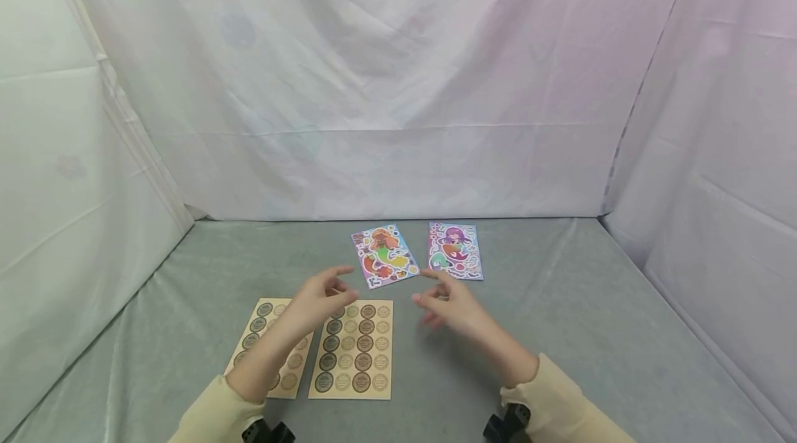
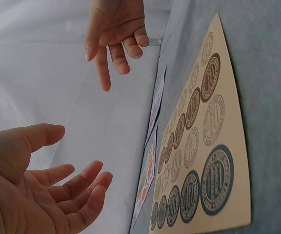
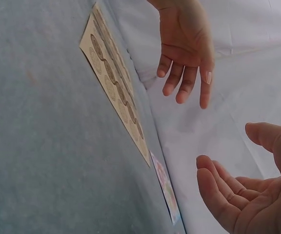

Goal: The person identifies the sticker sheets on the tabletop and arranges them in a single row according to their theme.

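a grey worktop [image 1: 560,332], four flat sheets and two empty hands.
the left tan sheet [image 1: 258,317], partly hidden by an arm, and the right tan sheet [image 1: 355,360] lie side by side, nearer the worktop's left edge than its right, printed with rows of dark, brown and pale circles. smaller, the left bright sheet [image 1: 385,256], slanted, and the right bright sheet [image 1: 455,251], nearly straight, lie close to the back edge, crowded with colourful cartoon shapes. all four are probably light, bendy and easily creased; best taken by a corner or side. the left hand [image 1: 322,296] and right hand [image 1: 454,302] hang above the worktop, fingers loosely bent, holding nothing.
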Action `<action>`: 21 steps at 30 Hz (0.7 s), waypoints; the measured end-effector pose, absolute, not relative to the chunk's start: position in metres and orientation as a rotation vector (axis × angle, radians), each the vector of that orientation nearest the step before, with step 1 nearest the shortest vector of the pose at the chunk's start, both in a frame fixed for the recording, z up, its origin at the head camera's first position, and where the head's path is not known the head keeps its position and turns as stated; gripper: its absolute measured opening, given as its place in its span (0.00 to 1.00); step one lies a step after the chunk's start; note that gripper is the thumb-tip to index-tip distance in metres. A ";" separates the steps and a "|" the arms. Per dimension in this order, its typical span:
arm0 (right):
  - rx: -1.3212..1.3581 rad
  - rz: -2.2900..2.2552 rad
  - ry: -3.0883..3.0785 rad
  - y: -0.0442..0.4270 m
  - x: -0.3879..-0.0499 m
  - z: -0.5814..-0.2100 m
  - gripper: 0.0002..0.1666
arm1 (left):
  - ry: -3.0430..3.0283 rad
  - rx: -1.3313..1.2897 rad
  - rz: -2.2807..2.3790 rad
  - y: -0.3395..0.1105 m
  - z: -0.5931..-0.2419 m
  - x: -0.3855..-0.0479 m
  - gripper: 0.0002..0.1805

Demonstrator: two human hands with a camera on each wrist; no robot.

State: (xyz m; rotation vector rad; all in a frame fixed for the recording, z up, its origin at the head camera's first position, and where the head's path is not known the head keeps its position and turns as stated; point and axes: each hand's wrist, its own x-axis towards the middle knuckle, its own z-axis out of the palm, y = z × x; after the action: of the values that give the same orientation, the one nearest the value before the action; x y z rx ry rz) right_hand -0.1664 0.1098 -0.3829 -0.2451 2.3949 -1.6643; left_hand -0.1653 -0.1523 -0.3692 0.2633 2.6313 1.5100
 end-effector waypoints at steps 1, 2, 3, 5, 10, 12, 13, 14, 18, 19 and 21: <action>-0.236 -1.664 2.406 0.110 -0.167 -0.382 0.36 | 2.632 0.266 1.516 -0.151 -0.369 -0.166 0.28; -0.227 -1.663 2.416 0.111 -0.167 -0.381 0.35 | 2.634 0.270 1.525 -0.150 -0.369 -0.166 0.28; -0.225 -1.666 2.425 0.112 -0.167 -0.380 0.34 | 2.632 0.275 1.538 -0.149 -0.369 -0.167 0.28; -0.212 -1.673 2.438 0.113 -0.168 -0.379 0.32 | 2.617 0.283 1.566 -0.146 -0.369 -0.168 0.28; -0.200 -1.699 2.458 0.118 -0.170 -0.376 0.32 | 2.578 0.285 1.615 -0.139 -0.370 -0.170 0.28; -0.205 -1.714 2.471 0.120 -0.171 -0.375 0.32 | 2.577 0.294 1.626 -0.136 -0.370 -0.171 0.28; -0.203 -1.720 2.480 0.121 -0.172 -0.375 0.32 | 2.572 0.300 1.634 -0.135 -0.371 -0.172 0.28; -0.200 -1.726 2.487 0.122 -0.172 -0.375 0.32 | 2.573 0.304 1.641 -0.134 -0.371 -0.173 0.28; -0.172 -1.720 2.515 0.125 -0.174 -0.373 0.31 | 2.566 0.311 1.666 -0.130 -0.375 -0.176 0.28; -0.169 -1.713 2.521 0.126 -0.175 -0.372 0.30 | 2.567 0.312 1.672 -0.128 -0.375 -0.177 0.28; -0.166 -1.707 2.528 0.129 -0.176 -0.371 0.30 | 2.568 0.315 1.683 -0.126 -0.376 -0.177 0.28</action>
State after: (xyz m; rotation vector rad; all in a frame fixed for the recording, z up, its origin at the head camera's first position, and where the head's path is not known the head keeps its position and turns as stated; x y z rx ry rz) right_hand -0.1760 0.1285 -0.3713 -0.1663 2.5284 -1.7074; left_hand -0.1774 -0.1257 -0.3758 0.3154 2.5682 1.6834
